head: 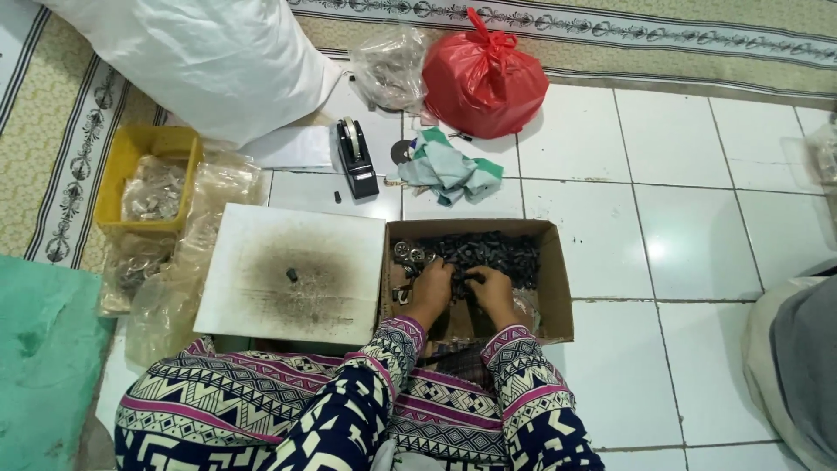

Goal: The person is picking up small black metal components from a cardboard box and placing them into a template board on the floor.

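Both my hands reach into an open cardboard box [553, 288] on the tiled floor. The box holds a heap of small dark metal parts [493, 249] and a few shiny silver rings [410, 253]. My left hand [432, 286] rests palm-down on the parts near the box's left side, fingers curled into them. My right hand [490, 288] lies beside it, fingers closed over dark parts. What each hand grips is hidden by the fingers. My patterned sleeves cover both forearms.
A white board [261, 235] with a dark smudge and one small black piece [292, 275] lies left of the box. Behind are a black tape dispenser [356, 157], a crumpled cloth [449, 174], a red bag [484, 78], a yellow tray [118, 174], and clear plastic bags [174, 288].
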